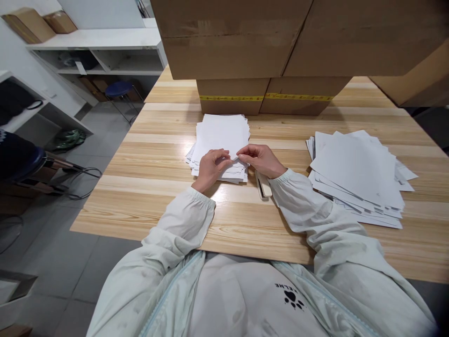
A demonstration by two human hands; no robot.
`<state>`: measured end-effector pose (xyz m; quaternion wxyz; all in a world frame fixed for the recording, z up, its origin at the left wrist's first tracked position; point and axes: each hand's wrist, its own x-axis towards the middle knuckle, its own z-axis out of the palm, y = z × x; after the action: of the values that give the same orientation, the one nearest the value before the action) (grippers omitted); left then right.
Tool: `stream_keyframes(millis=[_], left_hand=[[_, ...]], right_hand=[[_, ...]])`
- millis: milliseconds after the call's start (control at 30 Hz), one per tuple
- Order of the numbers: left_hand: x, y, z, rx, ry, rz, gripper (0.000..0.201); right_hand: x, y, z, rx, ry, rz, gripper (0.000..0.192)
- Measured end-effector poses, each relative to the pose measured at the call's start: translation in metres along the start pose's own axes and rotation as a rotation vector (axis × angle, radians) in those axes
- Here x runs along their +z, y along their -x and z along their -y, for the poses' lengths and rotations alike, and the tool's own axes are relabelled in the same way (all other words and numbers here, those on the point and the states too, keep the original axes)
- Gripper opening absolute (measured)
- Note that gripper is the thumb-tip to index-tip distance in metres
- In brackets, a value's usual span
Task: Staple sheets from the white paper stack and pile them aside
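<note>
Head view: both our hands are at the near part of a white paper stack (224,133), which lies on the wood-grain surface (133,206), straight ahead of us and in front of the boxes. Our right hand (260,158) has thumb and index together, pinching a paper edge at the stack's near right; the other fingers curl in behind. Our left hand (209,169) rests over the near left of the stack, fingers bent, thumb and index pointing at that same edge; we can't tell if it grips the paper or only touches it. The two sets of fingertips sit just beside each other. Stack is loosely squared, lower sheets poking out at the sides and near edge. Cream stapler (264,186) lies just right of the stack, partly hidden by our right hand and cuff. Second paper pile (356,164) is well apart to the right, past our right forearm, sheets fanned at mixed angles. Behind the stack, two lower cartons (233,89) with yellow tape (231,98) stand side by side, larger upper cartons (224,56) on top, overhanging toward us. Off the surface, far left: white shelf unit (94,38) with small boxes (33,23) on top, blue stool (119,89) in front of it, grey tiled floor (45,262).
</note>
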<state>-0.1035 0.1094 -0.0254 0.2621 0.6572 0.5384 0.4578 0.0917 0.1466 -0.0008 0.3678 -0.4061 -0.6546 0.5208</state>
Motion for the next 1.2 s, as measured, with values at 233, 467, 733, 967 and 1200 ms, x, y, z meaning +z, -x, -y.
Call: stream_keyframes(millis=[233, 467, 733, 967, 1200], left_hand=[[0.001, 0.000, 0.001, 0.030, -0.021, -0.013, 0.006], [0.002, 0.000, 0.002, 0.209, -0.264, 0.011, 0.007], [0.011, 0.002, -0.001, 0.143, -0.333, -0.121, 0.006], [0.012, 0.000, -0.005, -0.007, -0.186, -0.328, 0.010], [0.007, 0.000, 0.001, 0.178, -0.199, -0.100, 0.023]], right_hand=[[-0.002, -0.001, -0.006, 0.031, -0.085, 0.012, 0.031], [-0.004, -0.002, -0.011, 0.031, -0.091, 0.011, 0.033], [-0.006, -0.003, -0.016, 0.017, -0.098, 0.006, 0.032], [-0.008, -0.001, -0.013, 0.007, -0.088, 0.038, 0.025], [-0.005, 0.000, -0.011, 0.074, -0.097, 0.020, 0.028]])
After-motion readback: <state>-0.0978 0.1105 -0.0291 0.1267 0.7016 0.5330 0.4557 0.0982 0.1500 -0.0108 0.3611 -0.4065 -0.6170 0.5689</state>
